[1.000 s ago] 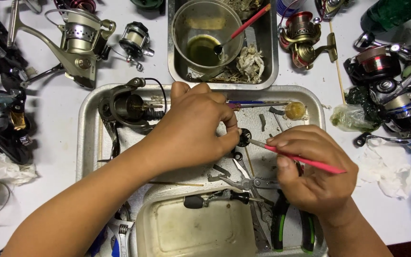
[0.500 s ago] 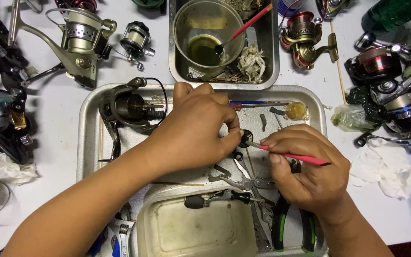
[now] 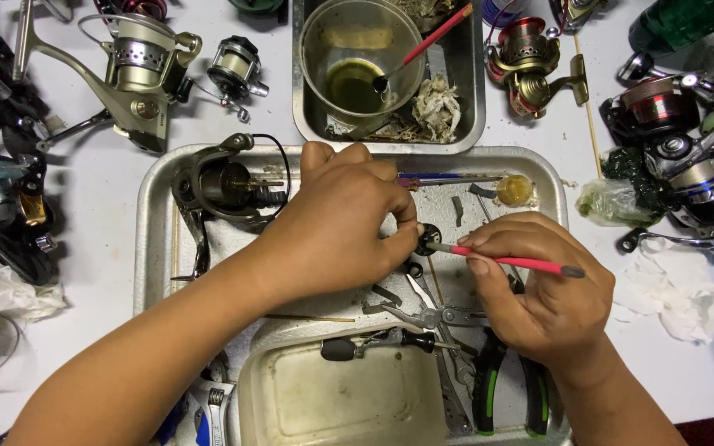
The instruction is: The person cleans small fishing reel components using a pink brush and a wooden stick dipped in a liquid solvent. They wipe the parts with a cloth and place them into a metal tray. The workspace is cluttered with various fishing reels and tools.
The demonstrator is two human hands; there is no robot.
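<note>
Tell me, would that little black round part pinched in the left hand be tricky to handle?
Probably. The small black round part looks light and, being round, apt to roll if dropped on the metal tray. The red-handled brush touching it may be leaving it oily and slippery, so the left hand pinches it by the fingertips.

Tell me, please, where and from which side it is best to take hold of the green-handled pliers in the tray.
Grip the green-handled pliers by both handles, coming from the near edge of the metal tray. The handles point toward the person and lie free; the jaw end is hidden under the right hand.
</note>
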